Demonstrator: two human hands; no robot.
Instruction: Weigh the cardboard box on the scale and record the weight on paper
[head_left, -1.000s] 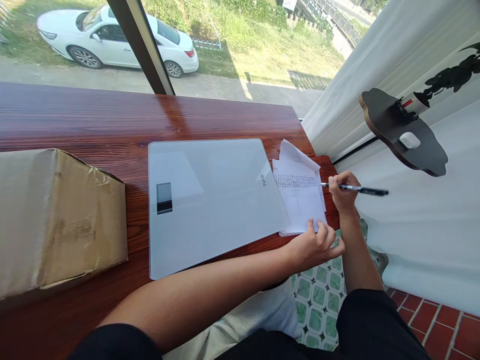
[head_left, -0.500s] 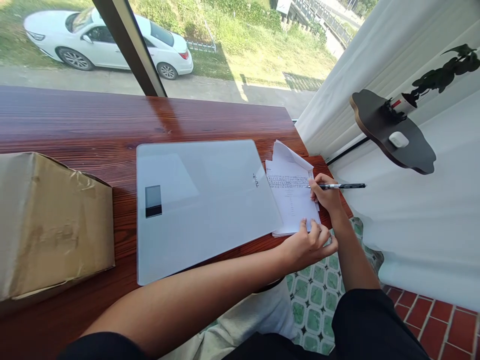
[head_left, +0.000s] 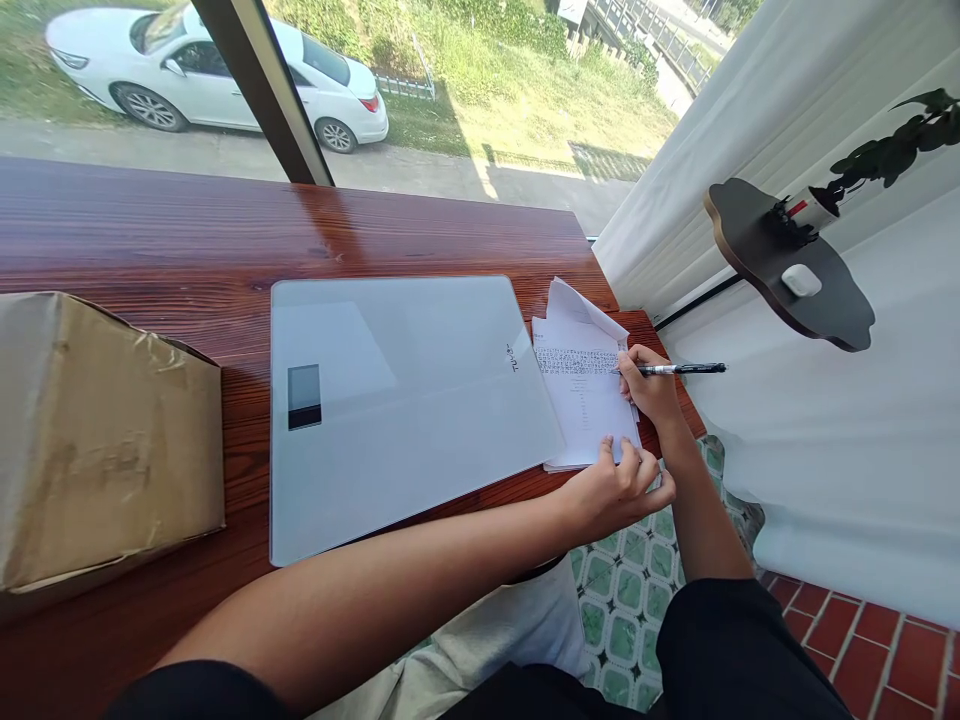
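Cardboard box (just one) (head_left: 142, 450) sits toward the desk's (head_left: 247, 430) left, then one digital glass scale (head_left: 405, 400), one paper stack (head_left: 589, 405) at the near right corner, left hand (head_left: 622, 485) loosely spread on it, right hand (head_left: 646, 385) pinching one pen (head_left: 690, 369), so probably mid-writing, next stroke needing steady paper.

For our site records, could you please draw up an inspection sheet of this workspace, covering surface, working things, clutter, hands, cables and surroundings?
Surface: glossy reddish-brown wooden table.
Working things: slim black pen; white paper sheets with dense dark writing.
Clutter: worn brown cardboard box; flat pale-grey rectangular panel with dark display, meeting the sheets.
Hands: right hand grips the pen at the writing; left hand touches the sheets' lower edge.
Cables: nothing seen.
Surroundings: white car outside; white fabric curtain.
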